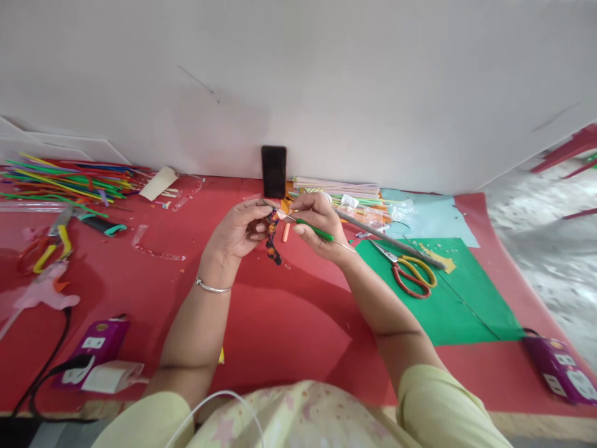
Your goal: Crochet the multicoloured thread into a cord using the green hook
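Both hands raised above the red tabletop (289, 323): left hand (240, 229) pinches a dark beaded strand (272, 239) steady, right hand (317, 225) fingers grip a green-handled needle tool (317, 231) at its tip.

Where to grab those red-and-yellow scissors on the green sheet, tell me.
Take the scissors by the looped handles, which lie at the near right end on the green sheet. Come from above on that side; the blades point away left, toward the right hand.

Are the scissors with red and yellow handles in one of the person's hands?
No, the scissors lie on the green sheet, apart from the right hand, which holds a green stick.
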`<state>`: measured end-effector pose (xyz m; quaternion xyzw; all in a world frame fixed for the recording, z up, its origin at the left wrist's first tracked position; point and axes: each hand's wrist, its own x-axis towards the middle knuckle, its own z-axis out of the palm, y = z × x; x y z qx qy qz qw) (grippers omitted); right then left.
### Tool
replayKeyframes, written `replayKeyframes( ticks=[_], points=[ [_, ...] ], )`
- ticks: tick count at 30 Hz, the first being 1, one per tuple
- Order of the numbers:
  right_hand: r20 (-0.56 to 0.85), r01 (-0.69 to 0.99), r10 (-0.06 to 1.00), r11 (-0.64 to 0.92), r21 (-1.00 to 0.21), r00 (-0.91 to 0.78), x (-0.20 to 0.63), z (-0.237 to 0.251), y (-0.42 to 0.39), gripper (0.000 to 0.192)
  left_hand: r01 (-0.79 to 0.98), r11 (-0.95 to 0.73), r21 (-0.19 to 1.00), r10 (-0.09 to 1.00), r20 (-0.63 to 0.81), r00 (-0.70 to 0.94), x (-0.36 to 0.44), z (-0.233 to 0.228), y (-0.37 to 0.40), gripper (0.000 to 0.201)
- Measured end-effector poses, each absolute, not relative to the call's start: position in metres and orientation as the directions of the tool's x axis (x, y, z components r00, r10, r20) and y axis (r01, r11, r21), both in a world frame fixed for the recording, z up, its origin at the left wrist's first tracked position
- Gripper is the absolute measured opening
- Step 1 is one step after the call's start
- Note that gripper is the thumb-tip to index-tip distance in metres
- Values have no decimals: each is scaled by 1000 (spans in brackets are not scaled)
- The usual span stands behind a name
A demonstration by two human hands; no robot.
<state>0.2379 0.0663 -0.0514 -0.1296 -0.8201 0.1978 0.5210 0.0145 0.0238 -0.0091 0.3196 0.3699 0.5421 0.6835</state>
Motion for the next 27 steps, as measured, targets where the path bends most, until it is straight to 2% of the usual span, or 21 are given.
replayKeyframes(
  ticks=[7,13,16,23,27],
  points=[
    [837,97,369,927,-361,-405,236,-53,65,36,-514,201,834,979,-150,139,15,-11,24,20],
    [829,143,393,919,-366,-398,235,-54,62,41,-510,179,841,984,-139,116,16,-12,24,21],
    [829,114,407,912,-394,-384,235,-50,60,39,-508,177,843,984,-140,110,16,-12,24,22],
    [777,-3,513,834,-552,-364,231,-49,57,42,-504,171,846,985,-136,105,15,-14,23,23],
    [735,7,566,794,-608,-373,230,-51,57,48,-506,173,845,985,-135,111,15,-14,23,25]
  ],
)
